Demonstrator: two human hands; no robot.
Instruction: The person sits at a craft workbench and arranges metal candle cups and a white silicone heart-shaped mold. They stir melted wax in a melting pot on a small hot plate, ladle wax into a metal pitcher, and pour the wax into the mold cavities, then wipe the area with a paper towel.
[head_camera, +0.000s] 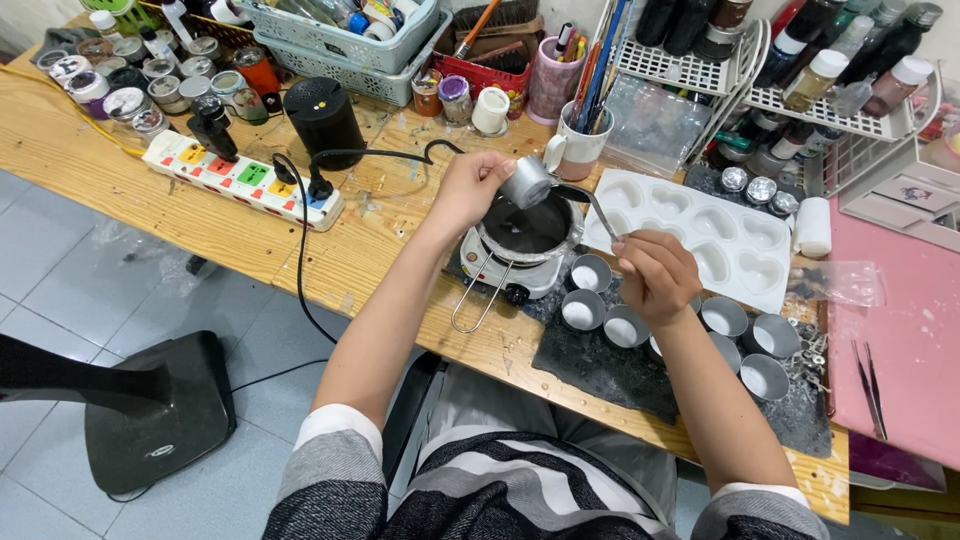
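Observation:
My left hand (468, 188) grips a small metal cup (527, 182), tilted on its side over a metal pot (528, 228) of dark liquid. The pot sits on a small white electric hot plate (500, 268). My right hand (655, 275) holds a thin metal spoon (596, 205) whose end reaches into the tilted cup. Several small round metal cups (583, 311), some holding white wax, stand on a dark slate mat (600, 365) below my right hand.
A white heart-shaped silicone mould (712, 235) lies behind the cups. A power strip (240, 178), a black cylinder (322, 120), jars, baskets, a mug of brushes (578, 140) and wire racks crowd the wooden table's back. A pink mat (900, 330) with tweezers lies right.

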